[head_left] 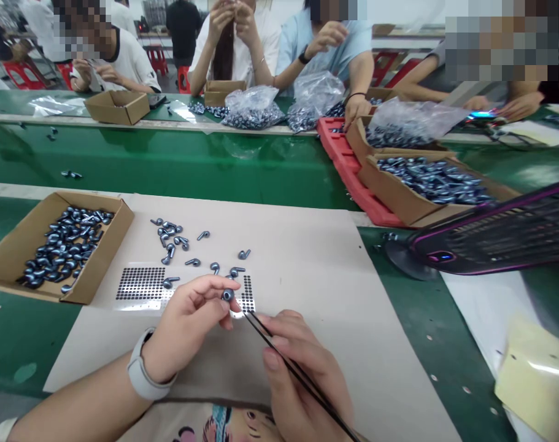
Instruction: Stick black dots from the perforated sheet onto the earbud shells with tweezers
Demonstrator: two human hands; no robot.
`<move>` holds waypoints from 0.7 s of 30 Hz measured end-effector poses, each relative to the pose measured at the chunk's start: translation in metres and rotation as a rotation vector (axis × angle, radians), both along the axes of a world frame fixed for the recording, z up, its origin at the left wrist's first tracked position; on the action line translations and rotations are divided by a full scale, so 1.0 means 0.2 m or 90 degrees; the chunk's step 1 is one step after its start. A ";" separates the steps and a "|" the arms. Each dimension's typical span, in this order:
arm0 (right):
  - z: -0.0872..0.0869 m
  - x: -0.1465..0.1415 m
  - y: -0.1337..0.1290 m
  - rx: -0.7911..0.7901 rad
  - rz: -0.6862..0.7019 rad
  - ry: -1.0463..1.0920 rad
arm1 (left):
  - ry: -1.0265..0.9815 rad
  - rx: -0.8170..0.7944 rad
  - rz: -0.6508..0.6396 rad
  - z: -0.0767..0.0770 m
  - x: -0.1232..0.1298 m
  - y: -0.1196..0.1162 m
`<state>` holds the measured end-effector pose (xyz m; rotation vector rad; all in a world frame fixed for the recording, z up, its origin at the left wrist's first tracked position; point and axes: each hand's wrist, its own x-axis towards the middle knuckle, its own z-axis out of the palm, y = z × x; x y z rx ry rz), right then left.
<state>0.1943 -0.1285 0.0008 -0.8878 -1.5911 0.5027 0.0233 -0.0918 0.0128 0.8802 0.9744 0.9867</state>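
above a flat beige sheet (325, 264), the left hand (187, 325) pinches a glossy blue-grey earbud (227, 295) between its fingers (205, 286); the right hand (309, 365) pinches slim black tweezers (324, 404).

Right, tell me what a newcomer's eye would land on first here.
First, the shiny dark-blue earbud pinched in the left hand at lower centre, with black tweezers in the right hand pointing toward it. Next, the open cardboard box of similar earbuds at left. Then the black vented device with purple trim jutting in from the right.
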 end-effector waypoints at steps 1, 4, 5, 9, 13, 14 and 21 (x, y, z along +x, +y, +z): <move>0.00 0.00 0.00 -0.005 -0.002 -0.002 | 0.006 -0.004 -0.007 0.00 0.00 0.00; 0.00 0.00 0.00 -0.009 0.004 0.008 | 0.017 -0.020 -0.021 0.01 0.00 0.00; 0.00 0.00 0.00 -0.010 0.011 0.012 | 0.019 -0.024 -0.021 0.02 0.00 0.00; -0.01 -0.01 0.00 -0.011 0.034 0.035 | 0.022 -0.025 -0.019 0.03 0.00 0.00; -0.01 -0.01 0.01 -0.016 0.064 0.045 | 0.052 -0.003 -0.015 0.04 0.01 0.00; -0.01 -0.01 0.01 -0.019 0.069 0.045 | 0.065 0.001 -0.012 0.04 0.01 0.00; -0.01 -0.02 0.00 -0.037 0.069 0.053 | 0.133 0.025 -0.011 0.07 0.01 0.00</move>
